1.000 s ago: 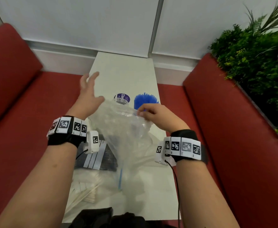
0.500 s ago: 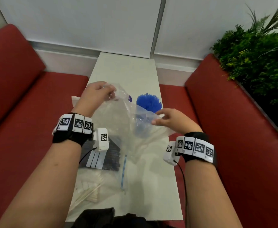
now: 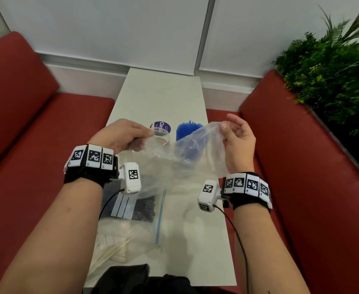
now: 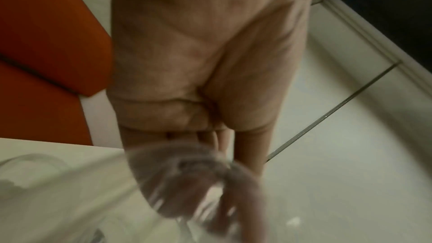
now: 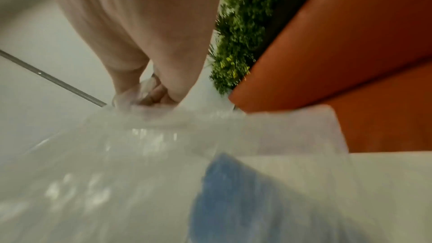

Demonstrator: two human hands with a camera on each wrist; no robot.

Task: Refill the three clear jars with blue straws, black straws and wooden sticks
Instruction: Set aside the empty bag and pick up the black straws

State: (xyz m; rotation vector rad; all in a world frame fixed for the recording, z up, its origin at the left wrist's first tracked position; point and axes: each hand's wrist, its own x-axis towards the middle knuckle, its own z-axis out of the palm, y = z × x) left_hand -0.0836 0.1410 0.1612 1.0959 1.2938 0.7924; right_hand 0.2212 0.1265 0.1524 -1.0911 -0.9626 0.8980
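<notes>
Narrow white table (image 3: 206, 240) between 2 red benches. Near edge: bagged wooden sticks (image 3: 114, 249), then black straws (image 3: 143, 209). Left hand (image 3: 121, 134) and right hand (image 3: 238, 141) pinch a clear bag (image 3: 174, 164). Beyond: blue straws (image 3: 187, 129) in jar.

Blue plastic straws (image 3: 187, 132): upright bundle filling a clear jar at the table's far right, partly veiled by a crumpled clear plastic bag (image 3: 182, 158) held above the table. Clear round jar (image 3: 161, 134): upright just left of the blue bundle; contents cannot be told. Black straws (image 3: 143, 209): flat bagged pack, near left. Pale wooden sticks (image 3: 114, 251): bagged, lying at the near left corner.
</notes>
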